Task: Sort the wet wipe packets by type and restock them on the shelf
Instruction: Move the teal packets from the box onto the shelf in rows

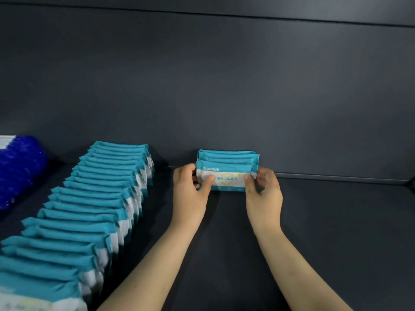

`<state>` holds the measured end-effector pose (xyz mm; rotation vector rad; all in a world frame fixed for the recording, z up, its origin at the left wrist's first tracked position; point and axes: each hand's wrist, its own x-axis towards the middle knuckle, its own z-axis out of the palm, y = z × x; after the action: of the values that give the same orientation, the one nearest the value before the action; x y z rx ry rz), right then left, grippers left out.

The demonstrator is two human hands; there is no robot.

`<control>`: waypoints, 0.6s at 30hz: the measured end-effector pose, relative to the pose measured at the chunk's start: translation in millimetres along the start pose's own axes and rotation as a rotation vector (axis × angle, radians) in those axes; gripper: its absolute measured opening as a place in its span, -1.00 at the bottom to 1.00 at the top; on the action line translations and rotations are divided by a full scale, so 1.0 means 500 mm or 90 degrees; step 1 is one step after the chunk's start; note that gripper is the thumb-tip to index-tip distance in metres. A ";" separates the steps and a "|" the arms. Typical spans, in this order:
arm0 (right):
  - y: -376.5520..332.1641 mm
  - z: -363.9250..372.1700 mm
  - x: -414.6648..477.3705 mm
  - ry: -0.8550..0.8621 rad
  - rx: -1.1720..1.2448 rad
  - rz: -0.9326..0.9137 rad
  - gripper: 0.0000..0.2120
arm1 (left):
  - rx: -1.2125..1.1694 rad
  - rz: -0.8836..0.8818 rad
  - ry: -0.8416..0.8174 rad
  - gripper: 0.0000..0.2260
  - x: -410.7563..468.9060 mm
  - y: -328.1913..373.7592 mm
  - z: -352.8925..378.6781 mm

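1. Centrally, toward the back of the shelf (325, 221), a teal-and-white wet wipe packet (226, 173) stands upright on its long edge. Its printed face is turned toward the camera: a teal band along the top, a white middle with teal lettering and a yellow emblem.
2. Directly behind it, and touching it, stands a short row of matching packets (228, 156). Only their teal top edges show; there seem to be three or four, but the overlap makes the count unsure.
3. The left hand (190, 187) grips the front packet's left end, with its thumb pressed on the printed face and its fingers curled round the side.
4. The right hand (263, 189) grips the right end in the same way, thumb on the face and fingers wrapped behind the crimped edge. Both bare forearms reach in from the bottom of the view.
5. To the left, well apart from the hands, a long row of the same teal packets (89, 209) runs from the near edge of the shelf back to the rear, each upright and leaning on the next.
6. Farther left, at the edge of the view, is a row of dark blue packets (20, 167), partly cut off.
7. Behind everything rises the dark grey back panel (224, 86).
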<state>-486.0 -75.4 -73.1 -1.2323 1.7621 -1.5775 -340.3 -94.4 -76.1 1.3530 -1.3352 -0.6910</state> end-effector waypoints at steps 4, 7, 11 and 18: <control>-0.010 0.000 -0.007 0.025 0.011 0.006 -0.89 | -0.050 -0.003 0.011 -0.61 -0.006 0.010 -0.007; -0.019 -0.008 -0.019 0.065 0.060 0.024 -0.84 | -0.069 0.001 0.027 -0.53 -0.026 0.019 -0.019; -0.031 -0.040 -0.051 0.096 0.139 0.118 -0.81 | -0.085 -0.014 0.022 -0.53 -0.076 0.033 -0.041; -0.074 -0.133 -0.242 0.130 0.207 0.152 -0.68 | -0.172 -0.026 -0.145 -0.63 -0.199 0.060 -0.108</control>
<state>-470.1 64.4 -48.6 -0.7034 1.6160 -1.8050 -320.7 20.1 -60.3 1.1111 -1.3380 -1.0400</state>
